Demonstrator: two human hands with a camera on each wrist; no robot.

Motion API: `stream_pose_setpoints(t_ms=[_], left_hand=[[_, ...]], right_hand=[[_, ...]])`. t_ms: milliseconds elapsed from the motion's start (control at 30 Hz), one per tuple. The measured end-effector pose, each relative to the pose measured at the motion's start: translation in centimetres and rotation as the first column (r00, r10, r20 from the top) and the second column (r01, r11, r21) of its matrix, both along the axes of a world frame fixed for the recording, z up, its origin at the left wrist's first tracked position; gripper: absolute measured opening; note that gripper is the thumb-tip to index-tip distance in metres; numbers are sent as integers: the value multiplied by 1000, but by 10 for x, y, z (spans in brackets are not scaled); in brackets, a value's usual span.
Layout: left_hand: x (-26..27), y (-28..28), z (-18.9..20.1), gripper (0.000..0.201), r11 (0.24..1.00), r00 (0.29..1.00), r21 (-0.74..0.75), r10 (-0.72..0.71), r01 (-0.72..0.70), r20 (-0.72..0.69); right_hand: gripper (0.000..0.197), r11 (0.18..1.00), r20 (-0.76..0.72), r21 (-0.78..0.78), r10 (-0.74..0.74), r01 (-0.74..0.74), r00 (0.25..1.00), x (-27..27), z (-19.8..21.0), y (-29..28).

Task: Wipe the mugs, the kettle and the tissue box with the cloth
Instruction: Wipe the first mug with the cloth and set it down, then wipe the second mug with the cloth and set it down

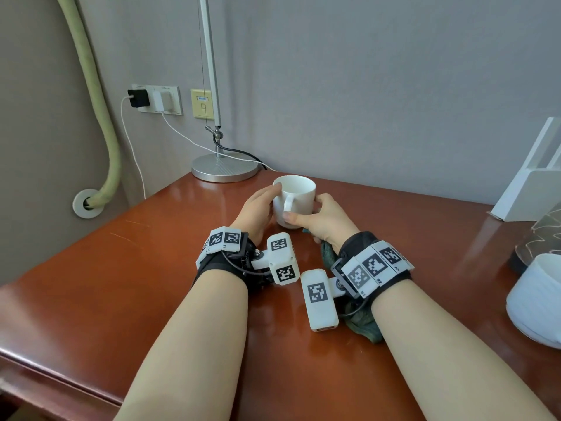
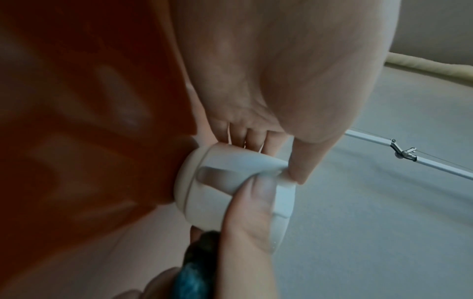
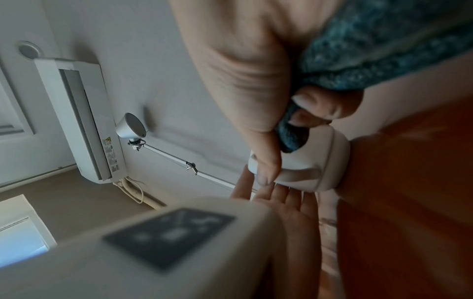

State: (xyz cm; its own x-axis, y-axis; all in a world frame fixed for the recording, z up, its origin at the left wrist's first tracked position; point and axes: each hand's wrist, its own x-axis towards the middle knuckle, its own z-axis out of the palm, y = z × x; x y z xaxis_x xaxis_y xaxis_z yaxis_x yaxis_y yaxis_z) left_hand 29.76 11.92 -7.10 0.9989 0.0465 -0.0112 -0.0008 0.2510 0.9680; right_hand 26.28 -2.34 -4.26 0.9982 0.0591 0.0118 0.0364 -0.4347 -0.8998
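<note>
both hands on the white mug (image 1: pixel 296 197) now, and it stands upright on the red-brown table (image 1: pixel 121 268), out toward the far edge in front of the lamp base (image 1: pixel 224 168). my left hand (image 1: pixel 258 208) cups the left wall, fingers fairly straight along the side, thumb up at the rim, more a steadying press than a clamp. my right hand (image 1: pixel 326 221) has its thumb laid across the front of the mug below the handle, and the lower fingers are curled round the teal cloth (image 1: pixel 362 320), which is bunched in the palm and trails back under my wrist onto the table.

the cloth sits at the mug's lower right, near the base. in the right wrist view a dark wad of it touches the wall right beside my thumb, so the wiping surface is at the mug, though not much of it is spread out.

to do this well, i reckon i should get more cloth between my fingers and the glaze, let the left hand turn or hold the mug firmly, then sweep round the body, the handle loop and the rim. keep the mug low or planted; glazed ceramic is slippery under a loose press.

a second white vessel (image 1: pixel 534 299) waits at the right edge, partly out of view.
</note>
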Motion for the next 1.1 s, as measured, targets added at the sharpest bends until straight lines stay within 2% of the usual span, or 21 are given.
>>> stream_pose_setpoints(t_ms=[200, 333, 367, 400, 467, 533, 633, 700, 767, 800, 900, 933, 1000, 1033, 1100], left_hand=[[-6, 0, 7, 30, 1000, 1000, -3, 28, -28, -2], [1, 7, 8, 60, 985, 985, -18, 171, -170, 36], [-9, 6, 18, 56, 974, 972, -38, 224, -222, 67], [-20, 5, 27, 48, 962, 955, -48, 274, -270, 115], [-22, 7, 35, 35, 945, 910, -63, 326, -321, 256], [-30, 0, 51, 25, 941, 869, -32, 324, -337, 374], [-43, -19, 76, 13, 967, 858, 60, 190, -248, 478], [-49, -33, 90, 11, 975, 845, 179, 15, -130, 535], [-51, -48, 99, 11, 949, 853, 316, -153, -15, 499], [-50, -55, 101, 15, 935, 865, 353, -213, 44, 455], [-45, -72, 101, 20, 896, 869, 349, -387, 275, 307], [-44, -76, 99, 19, 867, 848, 346, -458, 359, 267], [-42, -81, 97, 11, 795, 792, 400, -568, 456, 225], [-41, -81, 97, 8, 774, 773, 427, -592, 467, 227], [-39, -77, 98, 9, 785, 783, 451, -568, 424, 253]], right_hand=[[79, 1000, 9, -15, 4, -4, 1000, 1, -2, 4], [90, 999, -25, -54, -2, 0, 1000, 0, 4, -1], [91, 999, -17, -32, -29, 28, 999, -1, 8, -4], [87, 997, -1, 17, -70, 70, 998, -2, 13, -8], [69, 970, 33, 172, -177, 169, 984, -4, 27, -17], [57, 900, 16, 371, -252, 229, 968, -5, 43, -25], [57, 692, -14, 703, -214, 162, 977, -9, 64, -36], [58, 558, 32, 829, -132, 48, 991, -17, 76, -44], [53, 449, 121, 891, -86, -70, 989, -27, 88, -52], [44, 402, 162, 908, -80, -116, 984, -32, 94, -56], [12, 290, 239, 935, -96, -202, 966, -37, 105, -63], [19, 288, 255, 933, -113, -214, 960, -36, 106, -65], [38, 351, 278, 912, -156, -210, 948, -34, 105, -70], [44, 394, 294, 895, -167, -210, 941, -32, 104, -74], [48, 470, 321, 858, -171, -209, 932, -27, 101, -80]])
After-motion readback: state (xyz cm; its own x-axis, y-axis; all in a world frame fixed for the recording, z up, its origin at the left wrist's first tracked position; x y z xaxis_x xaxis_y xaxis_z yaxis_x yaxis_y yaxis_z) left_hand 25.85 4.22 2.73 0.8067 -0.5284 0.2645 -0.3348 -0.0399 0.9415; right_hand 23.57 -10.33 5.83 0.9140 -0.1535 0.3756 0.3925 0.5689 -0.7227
